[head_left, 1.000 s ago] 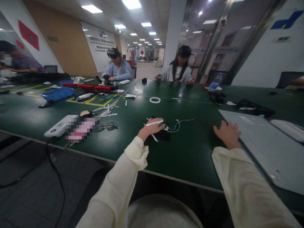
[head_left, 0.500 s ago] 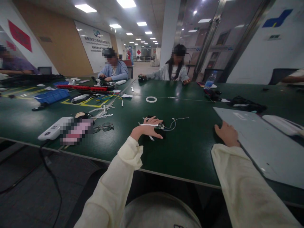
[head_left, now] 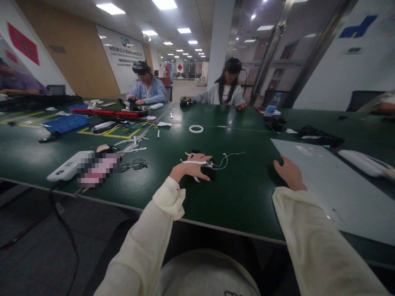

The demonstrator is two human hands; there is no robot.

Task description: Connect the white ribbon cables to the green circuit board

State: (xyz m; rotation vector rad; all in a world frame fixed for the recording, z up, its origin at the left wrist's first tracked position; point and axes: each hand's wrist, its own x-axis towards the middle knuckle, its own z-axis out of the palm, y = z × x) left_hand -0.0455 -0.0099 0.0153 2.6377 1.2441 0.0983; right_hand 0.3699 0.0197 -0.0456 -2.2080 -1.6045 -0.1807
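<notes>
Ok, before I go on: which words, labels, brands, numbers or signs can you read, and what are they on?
Nothing reads with certainty.
White wall sign: Chinese and Latin lines, too blurred to quote.
Glass partition lettering: too small.
Green wall sign: too small.
Red wall hanging: any character blurred.
White corded box: markings too small.
Circuit board by the left hand: no readable marking.

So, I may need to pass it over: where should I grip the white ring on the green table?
Probably pinch the white ring by its near rim, coming from the wearer's side, one finger inside: it lies flat, its middle open.
</notes>
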